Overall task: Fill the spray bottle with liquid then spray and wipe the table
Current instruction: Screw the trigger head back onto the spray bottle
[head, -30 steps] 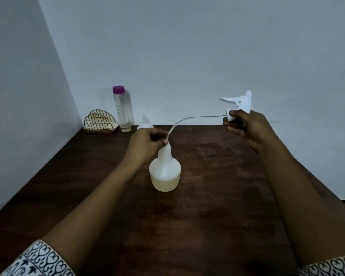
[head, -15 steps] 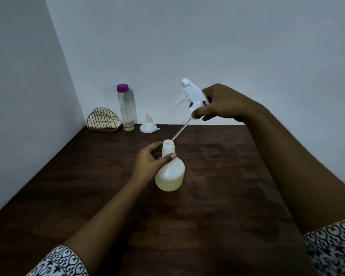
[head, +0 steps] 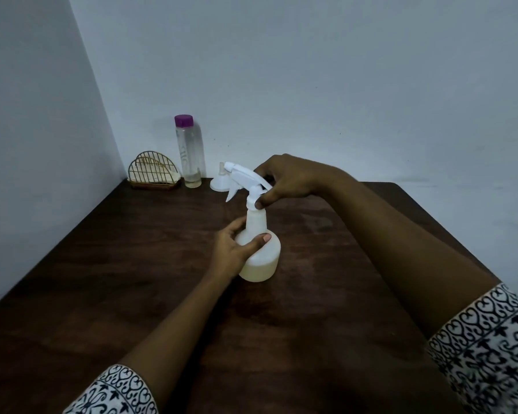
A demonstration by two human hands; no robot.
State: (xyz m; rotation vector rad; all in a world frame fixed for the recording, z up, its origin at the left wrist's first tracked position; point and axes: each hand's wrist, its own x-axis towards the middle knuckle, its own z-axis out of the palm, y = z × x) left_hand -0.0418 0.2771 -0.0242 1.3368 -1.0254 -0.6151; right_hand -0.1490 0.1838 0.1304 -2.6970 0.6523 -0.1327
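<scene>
funnel half hidden behind spray head

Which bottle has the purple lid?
The tall clear bottle by the back wall; the squat white spray bottle in the hands has a white trigger top.

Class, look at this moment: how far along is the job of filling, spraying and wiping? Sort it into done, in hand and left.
Done: the spray bottle holds pale liquid; the funnel is set aside by the capped clear bottle.
In hand: the right hand seats the trigger head on the neck while the left hand steadies the body.
Left: spraying and wiping the table; no wet patch shows.
</scene>
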